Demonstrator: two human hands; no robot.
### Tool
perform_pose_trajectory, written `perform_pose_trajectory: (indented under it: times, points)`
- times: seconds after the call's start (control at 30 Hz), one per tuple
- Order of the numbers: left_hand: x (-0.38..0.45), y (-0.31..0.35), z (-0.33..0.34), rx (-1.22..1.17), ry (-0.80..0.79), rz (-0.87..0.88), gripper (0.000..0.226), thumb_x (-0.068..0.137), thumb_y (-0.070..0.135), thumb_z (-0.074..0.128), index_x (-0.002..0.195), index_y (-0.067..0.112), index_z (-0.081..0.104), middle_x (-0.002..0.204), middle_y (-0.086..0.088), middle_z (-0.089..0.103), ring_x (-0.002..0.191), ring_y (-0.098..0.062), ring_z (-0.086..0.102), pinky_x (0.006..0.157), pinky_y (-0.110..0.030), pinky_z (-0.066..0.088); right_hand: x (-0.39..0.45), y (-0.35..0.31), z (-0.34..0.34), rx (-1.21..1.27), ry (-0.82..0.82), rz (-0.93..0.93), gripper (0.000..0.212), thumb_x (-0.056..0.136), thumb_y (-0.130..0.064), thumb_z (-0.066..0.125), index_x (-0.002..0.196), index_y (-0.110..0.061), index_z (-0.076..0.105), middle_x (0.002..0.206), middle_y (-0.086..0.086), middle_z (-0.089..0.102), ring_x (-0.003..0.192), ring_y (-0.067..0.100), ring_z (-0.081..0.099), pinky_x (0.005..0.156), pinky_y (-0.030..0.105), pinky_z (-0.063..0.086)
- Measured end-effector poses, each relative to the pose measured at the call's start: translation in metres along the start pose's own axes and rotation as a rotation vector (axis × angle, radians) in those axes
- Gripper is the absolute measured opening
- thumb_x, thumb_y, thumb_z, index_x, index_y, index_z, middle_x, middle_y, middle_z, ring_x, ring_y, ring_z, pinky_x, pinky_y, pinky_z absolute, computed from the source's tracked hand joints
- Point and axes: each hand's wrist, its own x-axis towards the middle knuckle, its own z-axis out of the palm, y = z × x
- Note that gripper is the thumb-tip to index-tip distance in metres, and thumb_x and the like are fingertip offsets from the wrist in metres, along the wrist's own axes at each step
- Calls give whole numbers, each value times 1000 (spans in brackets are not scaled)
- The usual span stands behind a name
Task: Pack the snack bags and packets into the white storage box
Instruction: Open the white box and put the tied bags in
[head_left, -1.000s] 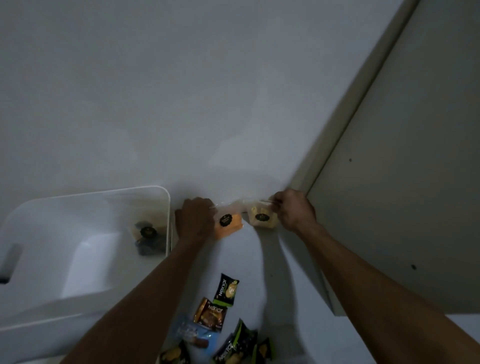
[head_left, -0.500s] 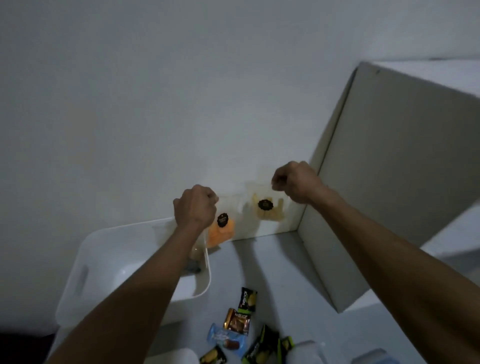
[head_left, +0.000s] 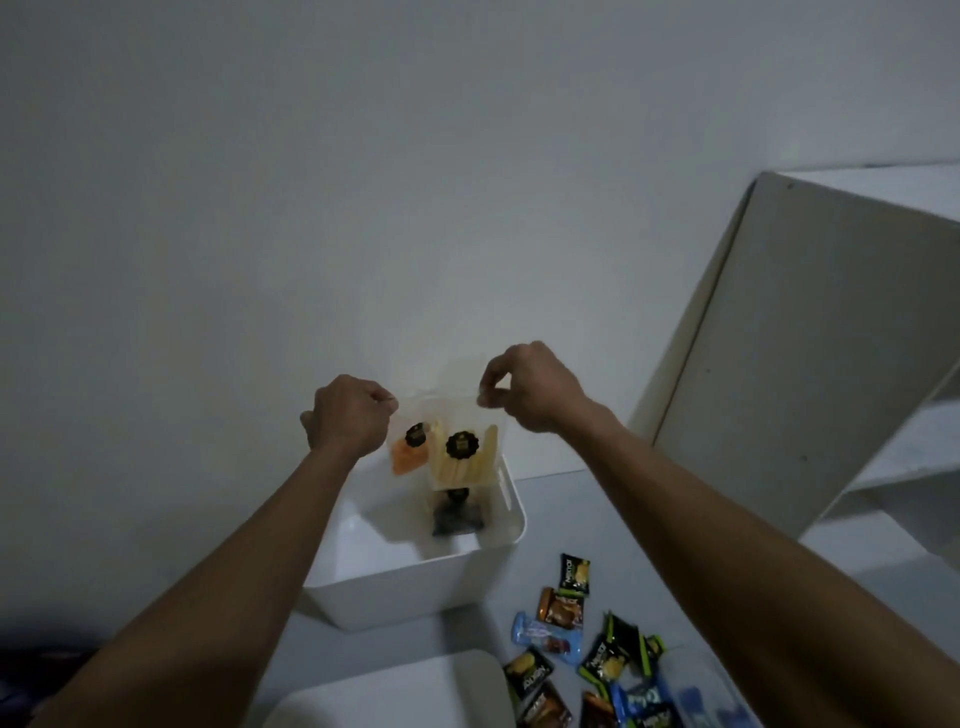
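Note:
My left hand (head_left: 349, 419) pinches the top of a clear bag of orange snacks (head_left: 408, 458). My right hand (head_left: 524, 388) pinches the top of a clear bag of pale yellow sticks (head_left: 465, 465). Both bags hang side by side over the far end of the white storage box (head_left: 395, 587). A clear bag of dark snacks (head_left: 457, 517) lies inside the box below them. Several small snack packets (head_left: 574, 574) lie scattered on the table to the right of the box.
A white shelf unit (head_left: 810, 364) stands at the right against the wall. Another white container's rim (head_left: 395, 691) shows at the bottom edge, and a clear plastic piece (head_left: 696, 691) lies by the packets. The grey table top (head_left: 613, 519) runs between box and shelf.
Both hands lifted the two clear bags off the table by the wall and carried them left. The bags now hang over the box, closer together.

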Motion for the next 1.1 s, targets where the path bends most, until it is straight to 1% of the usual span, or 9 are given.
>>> perform_pose_trajectory:
  times: [0.07,0.13,0.23,0.33,0.47,0.57,0.73,0.87,1.1]
  points:
    - [0,-13,3,4,-28,-4,9,85,36,70,86,29,76,104,1,73,106,-27,59,96,-44,41,-3,-3,25,-64,-4,-7,12,81,-38,77,90,-30,75,117,2,62,104,19,56,83,39,54]
    - [-1,-24,11,7,-63,2,9,85,37,71,85,30,76,106,1,73,109,-27,58,96,-44,41,-8,-2,49,-140,-26,-27,14,82,-39,75,94,-31,76,138,1,52,127,22,40,93,43,48]
    - [-2,-38,32,11,-103,13,7,83,38,73,81,32,76,109,0,71,111,-27,57,95,-45,43,-13,6,79,-150,-55,14,16,83,-38,75,97,-31,76,160,-1,24,145,26,15,106,49,38]
    - [-3,-48,59,20,-148,5,7,81,38,75,79,32,76,113,-1,68,113,-28,55,94,-45,41,-14,21,107,-145,-90,72,15,83,-39,74,96,-32,76,165,-3,7,148,27,3,111,51,29]
    - [-3,-58,101,55,-216,9,5,83,37,74,84,33,77,114,1,66,111,-26,54,90,-45,40,-15,47,138,-163,-94,119,10,84,-39,73,91,-33,76,165,-4,-1,149,29,-5,116,54,23]
    - [-2,-67,131,81,-238,-3,7,83,39,73,87,35,77,113,1,66,107,-25,56,90,-47,43,-11,66,157,-162,-100,137,9,85,-38,72,89,-32,76,165,-5,-4,149,29,-9,117,56,19]
    - [7,-81,167,100,-251,-29,11,82,40,74,90,34,77,109,3,65,105,-23,58,88,-45,46,4,91,184,-202,-132,162,13,84,-41,71,88,-30,76,165,-5,-4,149,31,-9,115,61,21]
    - [14,-88,184,79,-260,-54,9,81,39,74,89,35,77,103,4,68,99,-23,62,87,-49,51,17,101,195,-174,-134,176,16,84,-43,70,84,-29,76,165,-5,-1,149,32,-9,116,62,18]
    - [22,-92,197,23,-279,-79,12,84,37,72,93,31,78,101,4,74,95,-22,64,86,-45,53,30,111,201,-174,-189,223,12,88,-38,68,85,-28,76,165,-5,-4,149,33,-13,115,64,16]
